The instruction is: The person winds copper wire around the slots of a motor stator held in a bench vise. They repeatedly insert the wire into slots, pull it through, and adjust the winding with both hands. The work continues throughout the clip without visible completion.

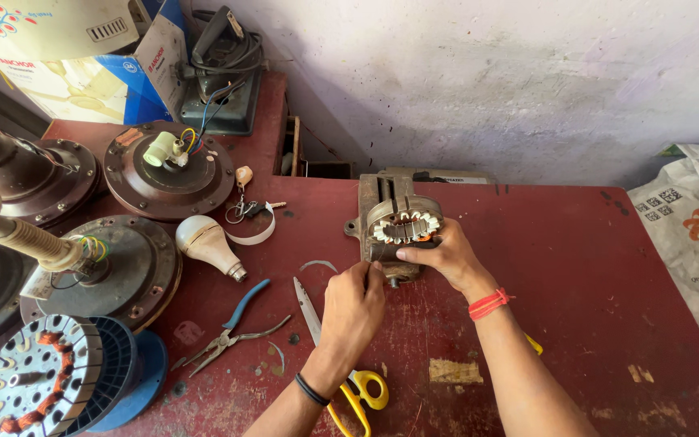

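A dark red worktable (576, 267) fills the view under a whitewashed wall. At its far left corner lean a white and blue cardboard box (82, 73) and a cream box above it; on the right lies a white printed sack (689, 226) with an orange flower mark. Brown fan motor housings (167, 170) crowd the left side. At the table's middle sits a grey metal vise (386, 198) holding a small stator (404, 226) with white-wrapped coils. The right hand (446, 255) grasps the stator's near edge, fingers curled on it. The left hand (353, 307) is clenched, fingertips pinched at the vise's front beneath the stator. Yellow-handled scissors (349, 372) and blue-handled pliers (232, 328) lie nearby.
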